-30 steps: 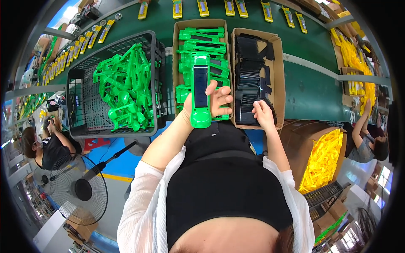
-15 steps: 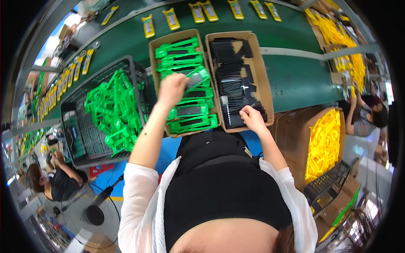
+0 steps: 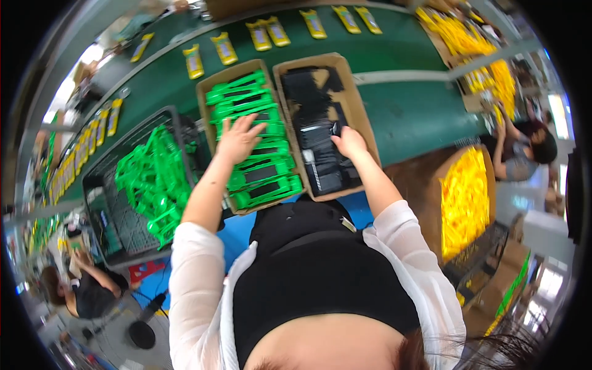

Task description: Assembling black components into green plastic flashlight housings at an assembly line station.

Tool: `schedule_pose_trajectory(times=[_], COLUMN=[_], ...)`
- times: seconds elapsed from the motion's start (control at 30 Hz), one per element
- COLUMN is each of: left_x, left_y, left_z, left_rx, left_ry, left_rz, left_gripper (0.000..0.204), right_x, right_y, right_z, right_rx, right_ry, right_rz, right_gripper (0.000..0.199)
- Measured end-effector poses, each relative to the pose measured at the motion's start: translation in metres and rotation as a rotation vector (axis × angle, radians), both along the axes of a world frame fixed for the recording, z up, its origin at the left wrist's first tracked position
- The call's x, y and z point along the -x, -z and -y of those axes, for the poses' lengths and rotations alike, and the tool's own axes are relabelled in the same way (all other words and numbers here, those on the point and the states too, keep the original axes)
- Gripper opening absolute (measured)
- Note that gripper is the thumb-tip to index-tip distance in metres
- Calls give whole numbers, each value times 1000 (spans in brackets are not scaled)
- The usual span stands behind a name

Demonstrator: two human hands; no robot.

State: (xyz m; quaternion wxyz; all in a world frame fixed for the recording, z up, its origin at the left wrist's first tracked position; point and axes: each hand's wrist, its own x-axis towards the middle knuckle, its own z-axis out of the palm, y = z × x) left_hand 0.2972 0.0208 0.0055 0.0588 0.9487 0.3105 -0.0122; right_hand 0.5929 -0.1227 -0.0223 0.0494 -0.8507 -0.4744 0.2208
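Green bench runs beyond both hands and off to their right. Big brown carton sits right of the right hand and nearer the body, full of loose yellow parts. Dark plastic crate is left of the left hand, part filled with a jumble of green shells.

Two open cartons directly under the hands, side by side: left carton below the left hand, right carton below the right.

Left hand: palm down, fingers spread, over or on the rows in the left carton; contact not clear, no grip visible. Right hand: fingers curled in at the right carton's contents. Can't tell if it pinches a strip; fingertips blurred against black.

Work pieces: green housings stacked crosswise under and nearer than the left hand, several showing dark panels. Black strips lie left of and beyond the right hand. Small yellow units line the bench well beyond both hands.

Step looks like setting a paneled housing into its row while the right hand goes for a strip. My read: next move calls for the left hand clear of the row without disturbing it, and the right separating just one strip.
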Motion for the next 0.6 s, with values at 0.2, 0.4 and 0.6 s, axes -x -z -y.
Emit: schedule_pose_trajectory(times=[0.2,0.4,0.6], left_x=[9,141,205], left_y=[-9,-42,-29], left_z=[38,40,-11], left_rx=[-115,-332,-442], left_ry=[-295,-901,-869], left_rz=[553,815,615], left_gripper=[40,26,11], right_x=[-28,-19,4], right_y=[11,-4,-10], right_z=[11,55,43], right_rx=[-55,-371,-438], right_ry=[-103,264,134], right_rz=[7,-348,-447], right_gripper=[31,29,24])
